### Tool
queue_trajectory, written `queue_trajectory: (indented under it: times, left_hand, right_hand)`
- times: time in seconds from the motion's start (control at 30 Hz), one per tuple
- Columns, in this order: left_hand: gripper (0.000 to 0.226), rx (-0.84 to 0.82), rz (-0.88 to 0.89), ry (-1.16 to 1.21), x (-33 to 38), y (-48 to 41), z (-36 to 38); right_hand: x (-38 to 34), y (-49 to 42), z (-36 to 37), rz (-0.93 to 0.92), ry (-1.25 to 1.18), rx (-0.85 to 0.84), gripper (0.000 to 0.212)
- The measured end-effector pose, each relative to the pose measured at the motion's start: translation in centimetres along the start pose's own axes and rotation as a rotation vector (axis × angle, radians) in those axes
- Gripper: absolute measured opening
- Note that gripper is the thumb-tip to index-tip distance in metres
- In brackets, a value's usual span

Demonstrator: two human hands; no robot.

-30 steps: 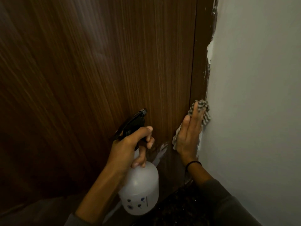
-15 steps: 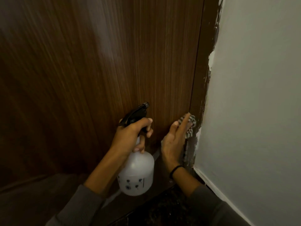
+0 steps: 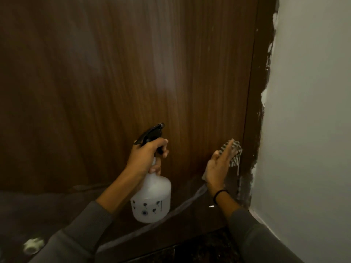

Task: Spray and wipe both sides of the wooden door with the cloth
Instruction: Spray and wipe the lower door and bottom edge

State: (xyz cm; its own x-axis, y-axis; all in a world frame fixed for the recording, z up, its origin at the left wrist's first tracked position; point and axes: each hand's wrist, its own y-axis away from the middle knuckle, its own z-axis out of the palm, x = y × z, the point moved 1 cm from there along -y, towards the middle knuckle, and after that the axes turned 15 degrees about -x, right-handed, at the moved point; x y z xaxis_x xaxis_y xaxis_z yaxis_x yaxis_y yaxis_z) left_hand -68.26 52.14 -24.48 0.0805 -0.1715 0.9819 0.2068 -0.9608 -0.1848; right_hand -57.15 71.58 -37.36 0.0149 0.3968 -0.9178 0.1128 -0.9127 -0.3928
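The dark wooden door fills most of the view. My left hand grips the neck and black trigger head of a white spray bottle, its nozzle pointing at the door. My right hand lies flat, fingers straight, and presses a striped grey-and-white cloth against the door's lower right corner, close to the frame edge. Most of the cloth is hidden under my palm.
A dark door frame with chipped paint runs down the right side, next to a white wall. Dark speckled floor shows at the bottom. A pale smear marks the door's lower left.
My right hand slid the cloth down and left from the frame onto the door face. The view pulled back, and my left hand with the bottle kept its pose.
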Motion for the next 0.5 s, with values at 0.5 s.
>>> queue_trajectory:
  times: [0.5]
  left_hand:
    - [0.027, 0.493, -0.072, -0.151, 3.2, 18.2, -12.3]
  right_hand:
    - [-12.1, 14.2, 17.5, -0.522, 0.204, -0.620, 0.077]
